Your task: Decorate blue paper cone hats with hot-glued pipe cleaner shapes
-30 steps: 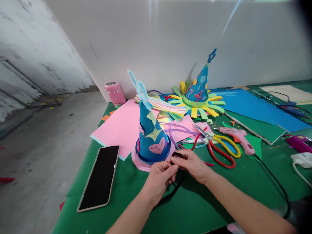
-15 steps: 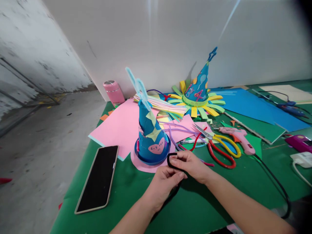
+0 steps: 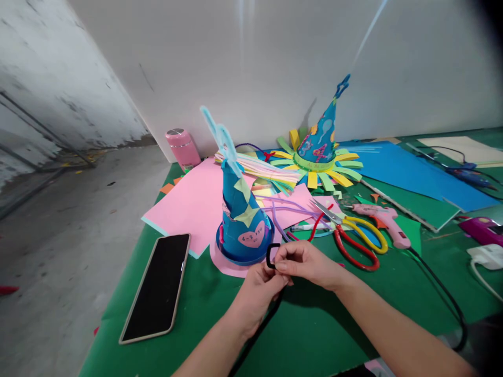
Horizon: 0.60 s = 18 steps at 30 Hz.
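Observation:
Both hands meet in front of a blue paper cone hat (image 3: 239,225) that stands on a pink paper disc (image 3: 220,264). Between them is a black pipe cleaner (image 3: 269,256), its upper end bent into a squared hook. My left hand (image 3: 259,293) is closed on it below the bend, and the long tail runs down beside my left forearm. My right hand (image 3: 306,264) pinches it near the bend with thumb and fingers. The hat carries pale green stars, a pink heart with writing, and light blue pipe cleaners (image 3: 225,141) at its tip.
A phone (image 3: 157,288) lies on the left. Scissors (image 3: 353,235) and a pink glue gun (image 3: 387,220) with a black cord lie on the right. Behind are a second decorated cone hat (image 3: 318,141), several pipe cleaners (image 3: 263,173), pink paper (image 3: 188,204) and a pink bottle (image 3: 183,149).
My hands have shifted slightly left. The bend in the black pipe cleaner looks more squared, and more of its tail shows beside my left forearm. The hat stays in place.

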Each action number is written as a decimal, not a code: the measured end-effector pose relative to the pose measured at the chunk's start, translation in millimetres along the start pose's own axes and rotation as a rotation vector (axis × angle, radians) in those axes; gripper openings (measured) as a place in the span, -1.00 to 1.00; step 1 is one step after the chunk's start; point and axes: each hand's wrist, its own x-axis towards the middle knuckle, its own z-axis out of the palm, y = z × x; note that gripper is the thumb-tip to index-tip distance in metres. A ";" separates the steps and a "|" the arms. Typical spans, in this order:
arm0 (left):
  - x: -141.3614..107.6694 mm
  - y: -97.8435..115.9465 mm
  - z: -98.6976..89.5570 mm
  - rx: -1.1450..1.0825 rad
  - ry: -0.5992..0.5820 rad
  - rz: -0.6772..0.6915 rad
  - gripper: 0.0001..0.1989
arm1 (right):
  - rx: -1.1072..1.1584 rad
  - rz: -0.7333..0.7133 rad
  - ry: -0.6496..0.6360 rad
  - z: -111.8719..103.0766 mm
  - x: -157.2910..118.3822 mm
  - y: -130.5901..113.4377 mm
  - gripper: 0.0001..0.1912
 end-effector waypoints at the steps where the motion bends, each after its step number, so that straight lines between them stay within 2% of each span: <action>1: 0.0 0.4 0.1 -0.002 -0.005 0.001 -0.89 | -0.003 0.004 0.002 0.7 0.1 0.1 -0.81; 6: -0.2 0.4 -0.4 0.026 -0.004 -0.013 -0.85 | -0.009 -0.035 0.068 5.1 2.2 1.6 -0.80; 9: -0.9 2.7 0.7 0.088 0.016 0.024 -0.84 | -0.029 -0.053 0.068 5.5 2.2 1.2 -0.78; 13: -3.1 11.9 2.7 0.309 0.042 0.102 -0.83 | -0.192 -0.049 0.073 1.4 0.0 -0.8 -0.74; 18: -5.0 22.6 -0.1 0.543 0.008 0.165 -0.85 | -0.387 -0.029 0.135 -3.8 -2.5 -2.9 -0.72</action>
